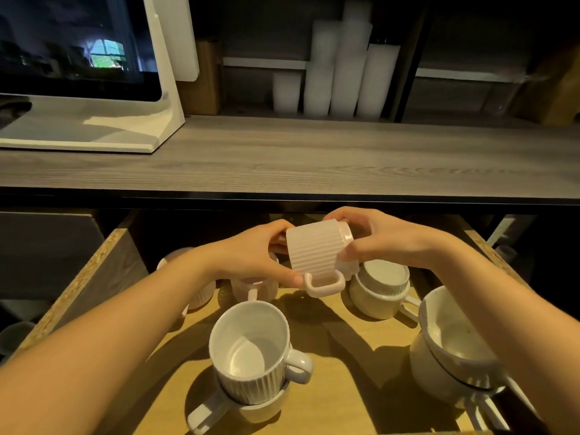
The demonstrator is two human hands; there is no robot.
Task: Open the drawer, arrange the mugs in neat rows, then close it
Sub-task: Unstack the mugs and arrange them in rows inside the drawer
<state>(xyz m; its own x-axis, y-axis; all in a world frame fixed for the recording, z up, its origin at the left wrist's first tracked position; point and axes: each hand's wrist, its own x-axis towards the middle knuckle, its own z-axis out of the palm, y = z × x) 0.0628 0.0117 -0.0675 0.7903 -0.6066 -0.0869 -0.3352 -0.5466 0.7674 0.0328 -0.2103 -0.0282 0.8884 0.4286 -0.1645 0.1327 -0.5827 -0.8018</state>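
Observation:
The wooden drawer [342, 387] stands pulled out below the counter. Both hands hold a pale pink ribbed mug [315, 251] on its side above the drawer's back part, handle pointing down toward me. My left hand [251, 255] grips its left end, my right hand [373, 238] its right end. A grey ribbed mug [251, 346] sits stacked on another mug at the front middle. An upside-down cream mug [381, 287] rests on a second mug right of centre. A white stack of mugs [452, 356] stands at the front right. Pink mugs [254, 288] behind my left arm are partly hidden.
The grey wood counter [314, 158] overhangs the drawer's back. A white monitor stand [94, 133] sits on it at the left. White cup stacks [342, 73] stand on the shelf behind. The drawer's chipboard side walls [81, 277] bound the space left and right.

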